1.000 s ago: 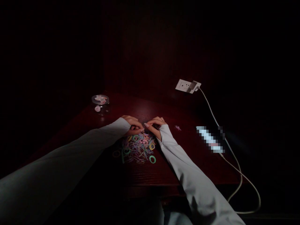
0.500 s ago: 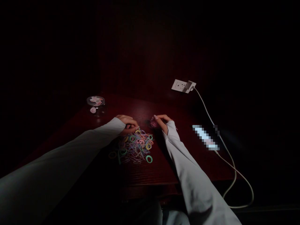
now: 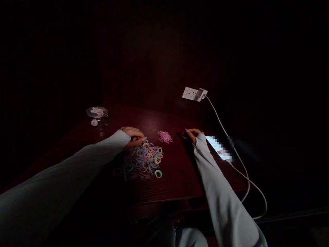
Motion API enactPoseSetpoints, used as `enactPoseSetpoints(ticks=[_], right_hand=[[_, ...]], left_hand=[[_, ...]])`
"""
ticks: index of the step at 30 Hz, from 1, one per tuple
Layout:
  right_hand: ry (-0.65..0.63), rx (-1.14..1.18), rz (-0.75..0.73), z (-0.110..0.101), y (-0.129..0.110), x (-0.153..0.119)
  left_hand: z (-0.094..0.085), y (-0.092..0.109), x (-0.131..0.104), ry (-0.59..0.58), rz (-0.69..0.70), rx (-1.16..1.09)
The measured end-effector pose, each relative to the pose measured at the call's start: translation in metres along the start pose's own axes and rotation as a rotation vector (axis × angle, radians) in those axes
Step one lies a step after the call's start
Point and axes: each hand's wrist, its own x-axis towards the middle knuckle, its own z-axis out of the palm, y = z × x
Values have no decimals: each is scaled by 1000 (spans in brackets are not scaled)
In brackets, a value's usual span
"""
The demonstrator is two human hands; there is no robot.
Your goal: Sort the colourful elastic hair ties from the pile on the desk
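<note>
A mixed pile of coloured hair bands (image 3: pixel 144 161) lies on the dark red table (image 3: pixel 169 187). My left hand (image 3: pixel 135 134) rests at the pile's upper left edge, its fingers curled together; whatever they may hold is hidden. Behind the pile, a small heap of pink bands (image 3: pixel 165 136) sits by itself. To the right of that heap my right hand (image 3: pixel 191 133) is pinched just above the table, with something tiny at the fingertips that is too small to make out. A green ring band (image 3: pixel 158 174) lies at the pile's right edge.
At the back left stands a clear jar (image 3: pixel 99 118) with a patterned lid. A lit phone (image 3: pixel 218 148) lies beyond my right forearm. Its white cable (image 3: pixel 240 154) loops over the table's right edge and up to a charger (image 3: pixel 201 94) in a wall socket (image 3: pixel 189 93).
My right hand has moved right, away from the pink heap, which now shows fully. My left hand stays at the pile. The whole view has shifted slightly.
</note>
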Motion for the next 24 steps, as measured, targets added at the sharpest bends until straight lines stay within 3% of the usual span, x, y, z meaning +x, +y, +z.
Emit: enactPoseSetpoints(ticks=[6,13,18,24], right_hand=[[73,-35,75,-18,24,-1],[44,-194,128,-9,26,-5],[30,-202,150,-10,30,-6],[86,-133,13,-7,12,-4]], left_hand=[[0,-1,0,0,25,-17],[-2,-3,-2,-32,29,-7],[-5,0,-3,6,-9,-23],[-12,9,-2,28,-59,5]])
